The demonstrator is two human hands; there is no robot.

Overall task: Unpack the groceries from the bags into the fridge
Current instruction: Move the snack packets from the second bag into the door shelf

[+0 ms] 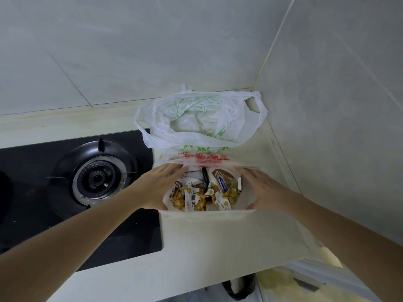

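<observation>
A cream-coloured bag (pixel 218 236) stands on the counter near its front edge, its mouth spread wide. Inside lie several snack packets (pixel 196 198) with yellow and white print, and a brown-labelled pack (pixel 222 174). My left hand (pixel 161 182) holds the bag's left rim and my right hand (pixel 261 188) holds its right rim. Behind it a white plastic bag (pixel 200 120) with green print sits slumped open in the corner; its contents are hidden. The fridge is not in view.
A black gas hob (pixel 65 192) with a round burner (pixel 98 177) lies left of the bags. Tiled walls (pixel 327 105) meet in a corner behind the bags. Below the counter edge a dark object (pixel 237 288) stands on the floor.
</observation>
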